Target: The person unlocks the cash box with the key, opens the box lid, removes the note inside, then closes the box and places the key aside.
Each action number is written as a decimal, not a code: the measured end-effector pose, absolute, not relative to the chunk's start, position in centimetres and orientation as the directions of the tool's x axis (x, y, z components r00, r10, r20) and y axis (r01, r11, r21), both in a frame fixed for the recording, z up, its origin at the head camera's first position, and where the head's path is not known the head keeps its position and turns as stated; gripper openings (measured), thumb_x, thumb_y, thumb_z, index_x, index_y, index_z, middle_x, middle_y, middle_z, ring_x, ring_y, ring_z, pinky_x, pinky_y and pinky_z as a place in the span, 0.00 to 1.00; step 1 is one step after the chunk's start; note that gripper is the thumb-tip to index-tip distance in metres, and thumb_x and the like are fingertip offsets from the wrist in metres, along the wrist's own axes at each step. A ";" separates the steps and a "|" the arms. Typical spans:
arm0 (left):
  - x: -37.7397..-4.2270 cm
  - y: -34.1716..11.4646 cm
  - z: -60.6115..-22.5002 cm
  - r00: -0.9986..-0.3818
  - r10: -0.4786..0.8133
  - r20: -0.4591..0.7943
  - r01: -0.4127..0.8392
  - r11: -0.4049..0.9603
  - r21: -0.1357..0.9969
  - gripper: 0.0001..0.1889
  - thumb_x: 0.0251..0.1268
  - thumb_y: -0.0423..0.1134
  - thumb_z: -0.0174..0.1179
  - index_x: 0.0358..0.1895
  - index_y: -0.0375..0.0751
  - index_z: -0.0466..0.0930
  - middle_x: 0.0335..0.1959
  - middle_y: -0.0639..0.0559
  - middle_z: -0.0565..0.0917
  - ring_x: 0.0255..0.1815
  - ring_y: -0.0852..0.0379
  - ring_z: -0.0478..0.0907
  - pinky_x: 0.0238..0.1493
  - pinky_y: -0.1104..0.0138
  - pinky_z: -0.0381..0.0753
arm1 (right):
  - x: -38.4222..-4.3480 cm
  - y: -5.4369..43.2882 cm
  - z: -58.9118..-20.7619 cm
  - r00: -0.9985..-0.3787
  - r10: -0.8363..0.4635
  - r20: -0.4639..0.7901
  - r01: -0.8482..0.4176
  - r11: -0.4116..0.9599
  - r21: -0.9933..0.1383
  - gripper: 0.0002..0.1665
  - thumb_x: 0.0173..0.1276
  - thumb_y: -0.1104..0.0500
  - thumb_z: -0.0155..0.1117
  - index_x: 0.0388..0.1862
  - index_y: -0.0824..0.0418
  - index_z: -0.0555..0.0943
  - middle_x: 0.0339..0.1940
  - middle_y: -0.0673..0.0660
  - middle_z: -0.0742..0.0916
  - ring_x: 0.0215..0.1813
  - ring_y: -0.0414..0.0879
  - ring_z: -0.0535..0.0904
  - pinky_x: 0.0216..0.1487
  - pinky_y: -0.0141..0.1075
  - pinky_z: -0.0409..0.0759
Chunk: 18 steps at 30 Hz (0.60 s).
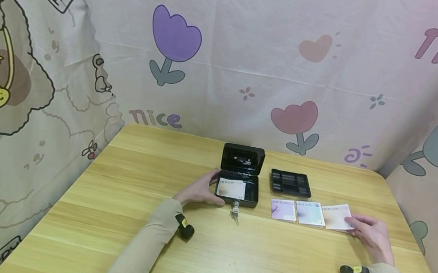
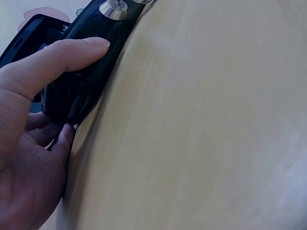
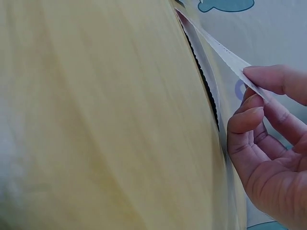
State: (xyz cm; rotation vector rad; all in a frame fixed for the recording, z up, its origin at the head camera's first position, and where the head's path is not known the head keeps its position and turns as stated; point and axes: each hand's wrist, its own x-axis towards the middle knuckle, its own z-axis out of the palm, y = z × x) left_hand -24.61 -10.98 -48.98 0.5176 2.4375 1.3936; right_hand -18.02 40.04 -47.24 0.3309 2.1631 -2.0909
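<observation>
A small black cash box [image 1: 249, 199] stands on the table with its lid raised and keys [image 1: 235, 211] hanging from the front lock. Pale printed paper sheets [image 1: 232, 188] lie inside it. My left hand [image 1: 203, 188] grips the box's left front corner, thumb [image 2: 81, 50] across the front wall and fingers along the side. At the right, my right hand [image 1: 372, 234] pinches a pale printed paper sheet [image 1: 335, 216] between thumb and fingers. In the right wrist view this sheet [image 3: 220, 52] slants up from another sheet below it.
Beside the held sheet lie a blue-tinted sheet [image 1: 310, 213] and a purple-tinted one [image 1: 283, 210], in a row. A black compartment tray [image 1: 291, 184] sits behind them. The wooden table [image 1: 257, 268] meets a printed cloth [image 1: 233, 52] at the back.
</observation>
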 end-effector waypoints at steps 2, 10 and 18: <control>-24.6 -11.0 -49.0 -0.896 0.438 -0.068 0.164 0.471 0.867 0.61 0.47 0.38 0.79 0.81 0.34 0.44 0.82 0.36 0.51 0.81 0.40 0.59 0.82 0.53 0.59 | -18.0 40.0 -47.2 -0.970 0.078 -0.232 0.235 0.035 -0.971 0.14 0.68 0.65 0.68 0.28 0.46 0.88 0.26 0.40 0.86 0.27 0.31 0.78 0.28 0.23 0.81; -24.6 -11.0 -49.0 -0.895 0.441 -0.061 0.165 0.457 0.874 0.62 0.47 0.39 0.79 0.81 0.33 0.44 0.82 0.35 0.52 0.80 0.39 0.59 0.82 0.51 0.59 | -17.8 40.0 -47.2 -0.974 0.074 -0.215 0.218 0.028 -0.976 0.15 0.68 0.66 0.67 0.28 0.46 0.88 0.26 0.40 0.87 0.28 0.30 0.79 0.28 0.22 0.81; -24.6 -11.0 -49.0 -0.888 0.458 -0.031 0.209 0.464 0.861 0.61 0.47 0.40 0.79 0.80 0.30 0.44 0.81 0.31 0.52 0.79 0.35 0.59 0.81 0.50 0.60 | -17.7 40.0 -47.1 -0.969 0.102 -0.225 0.234 0.081 -0.969 0.12 0.67 0.62 0.69 0.29 0.44 0.88 0.27 0.39 0.86 0.29 0.30 0.79 0.29 0.23 0.80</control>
